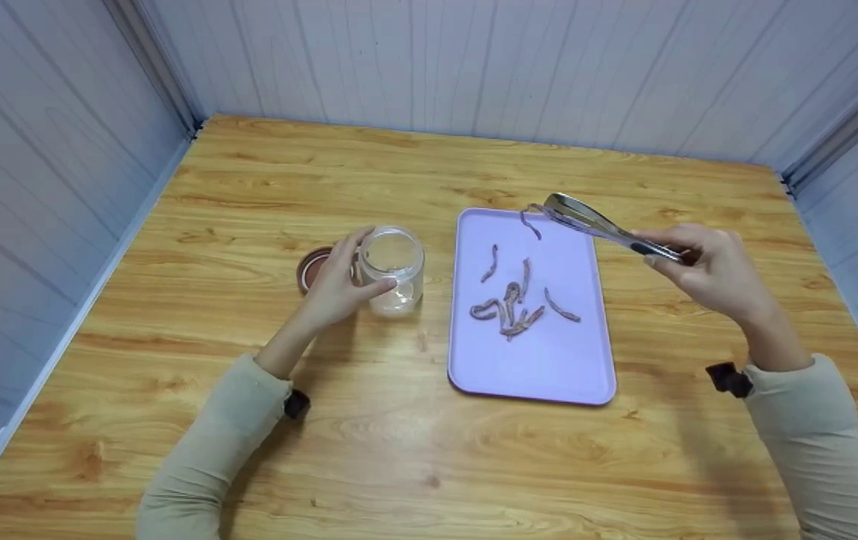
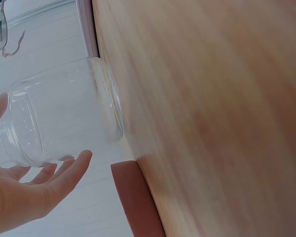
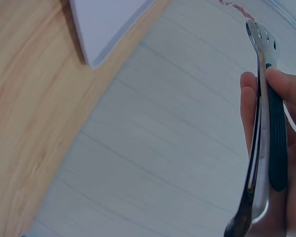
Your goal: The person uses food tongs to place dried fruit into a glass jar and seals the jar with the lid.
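Observation:
My left hand (image 1: 330, 296) grips a clear jar (image 1: 401, 264) near its rim, thumb on one side and fingers on the other. The jar stands upright on the table with its mouth uncovered. Silver tongs (image 1: 600, 225) with a dark grip pad are in my right hand (image 1: 718, 274), pinched together above the far right of the purple tray (image 1: 534, 379). From their tips dangles a thin, reddish-brown dried strip (image 1: 531, 226). Several similar wrinkled strips (image 1: 513, 311) lie on the tray, some bunched around its middle.
A reddish-brown lid (image 1: 307, 271) lies on the table just left of the jar, partly hidden by my left hand. The wooden table (image 1: 369, 457) is bounded by pale wall panels (image 1: 444, 67) at the back and both sides.

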Demonstrator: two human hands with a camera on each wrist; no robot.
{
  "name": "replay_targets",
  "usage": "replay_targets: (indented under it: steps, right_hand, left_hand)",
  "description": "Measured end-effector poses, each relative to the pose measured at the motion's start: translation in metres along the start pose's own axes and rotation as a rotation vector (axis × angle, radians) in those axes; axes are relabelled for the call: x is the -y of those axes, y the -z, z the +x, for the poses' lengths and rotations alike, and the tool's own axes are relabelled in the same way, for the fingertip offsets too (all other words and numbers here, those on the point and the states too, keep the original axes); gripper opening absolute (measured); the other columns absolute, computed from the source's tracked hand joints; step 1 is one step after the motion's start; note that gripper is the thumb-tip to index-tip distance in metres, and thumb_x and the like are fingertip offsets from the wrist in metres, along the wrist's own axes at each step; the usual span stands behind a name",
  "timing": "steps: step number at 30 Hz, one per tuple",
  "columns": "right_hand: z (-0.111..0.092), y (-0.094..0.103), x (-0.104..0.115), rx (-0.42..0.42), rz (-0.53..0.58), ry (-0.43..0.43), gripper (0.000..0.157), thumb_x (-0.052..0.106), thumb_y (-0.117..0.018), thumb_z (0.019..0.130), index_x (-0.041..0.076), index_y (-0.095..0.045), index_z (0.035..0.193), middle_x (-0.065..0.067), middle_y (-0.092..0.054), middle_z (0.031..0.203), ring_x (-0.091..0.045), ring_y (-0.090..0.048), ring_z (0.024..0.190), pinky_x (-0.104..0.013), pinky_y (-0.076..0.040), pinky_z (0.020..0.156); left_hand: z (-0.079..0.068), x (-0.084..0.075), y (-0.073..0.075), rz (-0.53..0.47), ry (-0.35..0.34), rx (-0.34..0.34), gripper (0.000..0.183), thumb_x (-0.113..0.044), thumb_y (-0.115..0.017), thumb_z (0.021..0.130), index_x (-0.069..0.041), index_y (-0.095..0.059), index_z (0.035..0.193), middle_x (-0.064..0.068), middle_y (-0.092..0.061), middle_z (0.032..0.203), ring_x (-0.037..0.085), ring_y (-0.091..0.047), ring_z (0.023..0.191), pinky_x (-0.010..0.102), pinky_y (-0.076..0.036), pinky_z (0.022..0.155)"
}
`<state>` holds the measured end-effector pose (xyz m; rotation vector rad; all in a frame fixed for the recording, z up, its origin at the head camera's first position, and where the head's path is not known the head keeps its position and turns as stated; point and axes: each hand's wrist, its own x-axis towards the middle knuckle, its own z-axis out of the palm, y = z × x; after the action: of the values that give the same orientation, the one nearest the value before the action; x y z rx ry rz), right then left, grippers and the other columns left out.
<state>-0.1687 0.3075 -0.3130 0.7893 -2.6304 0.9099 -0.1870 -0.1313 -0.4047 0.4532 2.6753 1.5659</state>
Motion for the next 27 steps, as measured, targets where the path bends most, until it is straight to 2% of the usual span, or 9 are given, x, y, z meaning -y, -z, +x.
replay_targets:
  steps: [6, 13, 16, 23, 27]
  right_hand:
    - [0.012, -0.003, 0.009, 0.004, 0.003, 0.035, 0.028, -0.004, -0.066, 0.080, 0.004, -0.068, 0.107, 0.000, -0.059, 0.074, -0.007, -0.036, 0.045, -0.018, -0.030, 0.039]
    - [0.026, -0.014, 0.021, 0.028, 0.034, 0.033, 0.027, -0.001, -0.065, 0.082, 0.007, -0.068, 0.107, -0.002, -0.063, 0.080, -0.009, -0.040, 0.047, -0.018, -0.033, 0.041]
    - [0.031, -0.020, 0.027, 0.037, 0.046, 0.041, 0.026, -0.001, -0.064, 0.082, 0.006, -0.068, 0.107, -0.003, -0.064, 0.080, -0.010, -0.038, 0.046, -0.018, -0.031, 0.041]
    - [0.044, -0.028, 0.072, 0.036, 0.076, 0.087, 0.025, -0.012, -0.064, 0.077, -0.006, -0.067, 0.101, -0.016, -0.064, 0.078, -0.010, -0.041, 0.049, -0.016, -0.032, 0.044]
    - [0.049, -0.035, 0.077, 0.057, 0.122, 0.110, 0.026, -0.013, -0.063, 0.077, -0.007, -0.066, 0.102, -0.016, -0.064, 0.077, -0.010, -0.041, 0.049, -0.017, -0.033, 0.043]
  left_hand:
    - [0.001, 0.000, 0.000, 0.004, -0.004, -0.002, 0.081, -0.029, -0.074, 0.077, -0.008, -0.028, 0.141, 0.015, -0.034, 0.135, 0.027, -0.035, 0.122, 0.044, -0.033, 0.098]
    - [0.001, 0.002, 0.000, 0.011, -0.003, -0.008, 0.080, -0.028, -0.074, 0.077, -0.009, -0.029, 0.141, 0.016, -0.035, 0.133, 0.028, -0.036, 0.121, 0.045, -0.033, 0.097]
    - [0.001, 0.002, -0.001, 0.005, -0.003, -0.009, 0.081, -0.028, -0.074, 0.077, -0.008, -0.030, 0.140, 0.016, -0.036, 0.133, 0.027, -0.036, 0.121, 0.045, -0.034, 0.097]
    - [0.002, 0.002, -0.001, 0.003, -0.014, -0.010, 0.080, -0.028, -0.074, 0.077, -0.007, -0.030, 0.140, 0.016, -0.036, 0.133, 0.027, -0.036, 0.120, 0.045, -0.034, 0.096]
    - [0.002, 0.001, -0.001, -0.001, -0.013, -0.007, 0.081, -0.029, -0.074, 0.077, -0.007, -0.030, 0.140, 0.016, -0.035, 0.133, 0.027, -0.037, 0.120, 0.046, -0.034, 0.096]
